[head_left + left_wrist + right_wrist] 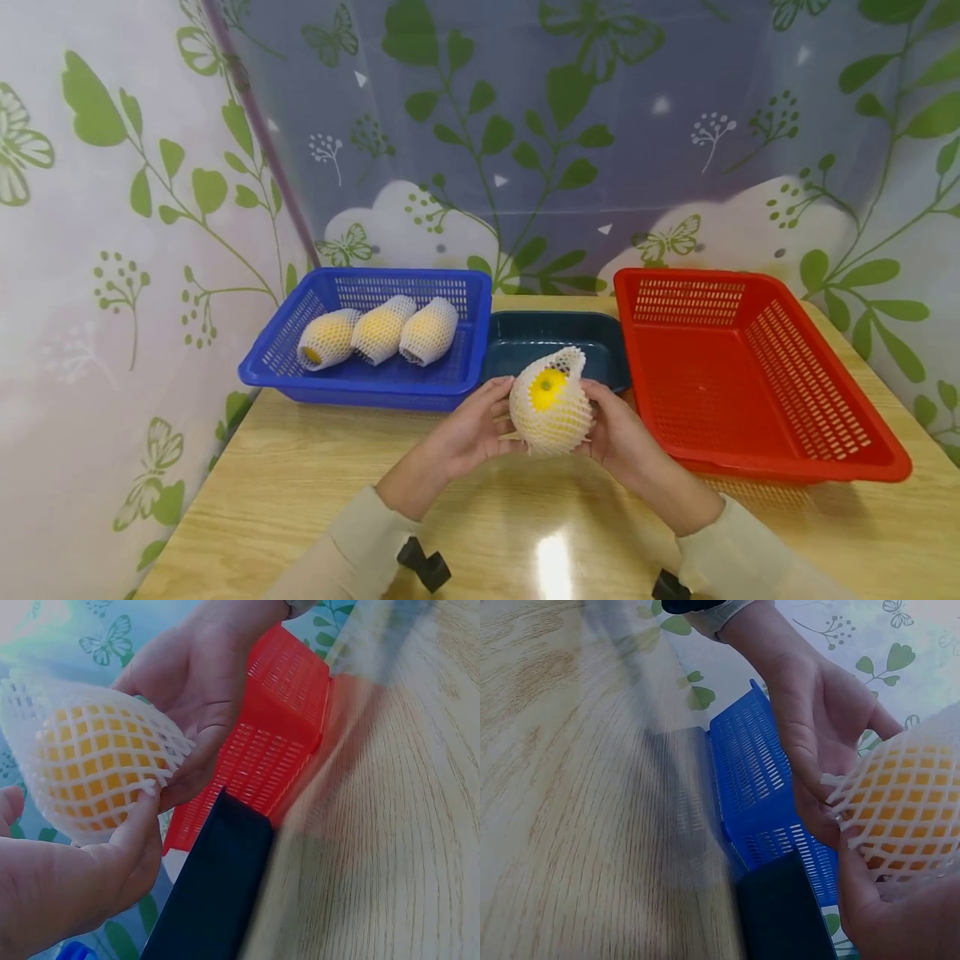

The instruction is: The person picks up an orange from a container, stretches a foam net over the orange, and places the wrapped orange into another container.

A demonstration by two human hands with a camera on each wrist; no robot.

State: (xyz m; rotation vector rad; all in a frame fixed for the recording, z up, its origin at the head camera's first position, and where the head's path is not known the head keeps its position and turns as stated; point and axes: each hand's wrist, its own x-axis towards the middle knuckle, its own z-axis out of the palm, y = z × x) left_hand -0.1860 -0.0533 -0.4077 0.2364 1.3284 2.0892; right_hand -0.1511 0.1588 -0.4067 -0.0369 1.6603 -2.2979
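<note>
Between both hands, above the table, is a yellow fruit (550, 390) in a white foam net sleeve (555, 429). The sleeve gapes at the top, and a patch of bare yellow skin with the stem spot shows there. My left hand (477, 427) holds the fruit from the left; my right hand (618, 432) holds it from the right. In the left wrist view the left thumb presses the edge of the net (97, 772). The right wrist view shows the fingers of both hands meeting at the net's ragged rim (855, 817).
A blue basket (367, 388) at the left contains three netted yellow fruits (384, 329). Behind the hands sits a dark teal tray (555, 321). At the right stands a red basket (712, 375) with nothing in it. All rest on a wooden table (322, 467) before a patterned curtain.
</note>
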